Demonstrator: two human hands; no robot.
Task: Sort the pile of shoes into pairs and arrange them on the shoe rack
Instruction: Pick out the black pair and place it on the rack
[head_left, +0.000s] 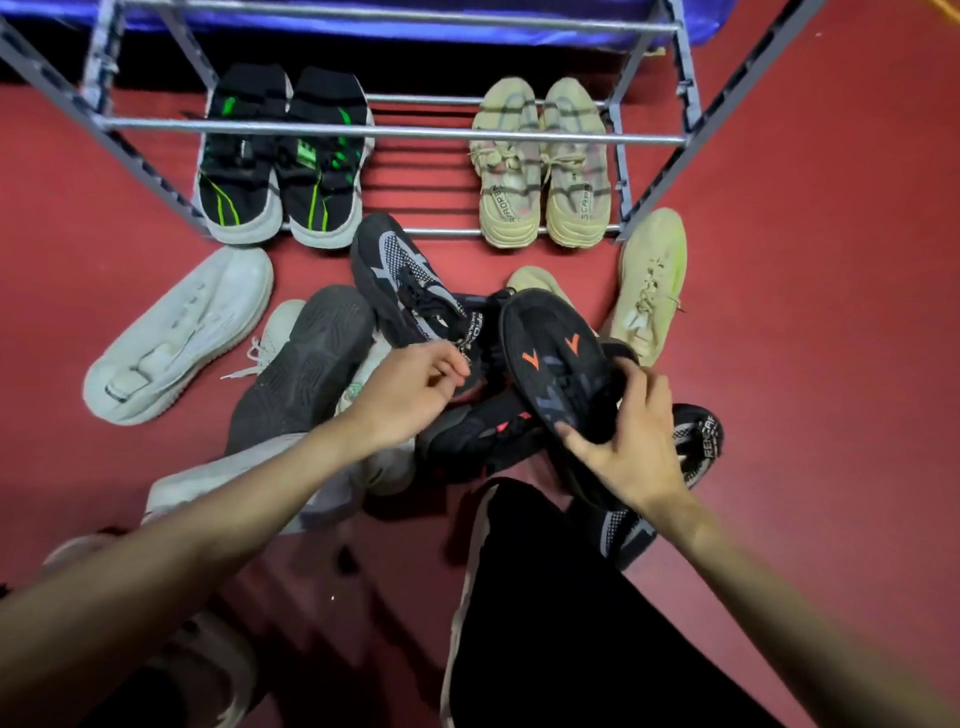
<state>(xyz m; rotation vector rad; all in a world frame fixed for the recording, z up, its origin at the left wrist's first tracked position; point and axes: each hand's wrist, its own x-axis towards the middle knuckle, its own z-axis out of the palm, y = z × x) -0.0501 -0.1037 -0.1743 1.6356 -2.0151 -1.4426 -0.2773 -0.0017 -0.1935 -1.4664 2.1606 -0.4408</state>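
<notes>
A pile of shoes lies on the red floor in front of a grey metal shoe rack (395, 132). On the rack's lowest shelf stand a black-and-green pair (283, 171) at the left and a beige pair (543, 171) at the right. My right hand (631, 447) grips a black shoe with orange arrow marks (558, 358), tilted on its side. My left hand (415, 389) pinches the heel tab of a black-and-grey mesh sneaker (402, 280). Under them lies another black shoe with a red mark (483, 434).
A white shoe (182, 332) lies sole-up at the left, a dark sole-up shoe (306, 364) beside it. Two pale yellow shoes (652, 280) lie by the rack's right leg. A second black-and-grey mesh sneaker (696, 447) sits behind my right hand. My black-trousered leg (571, 623) fills the lower middle.
</notes>
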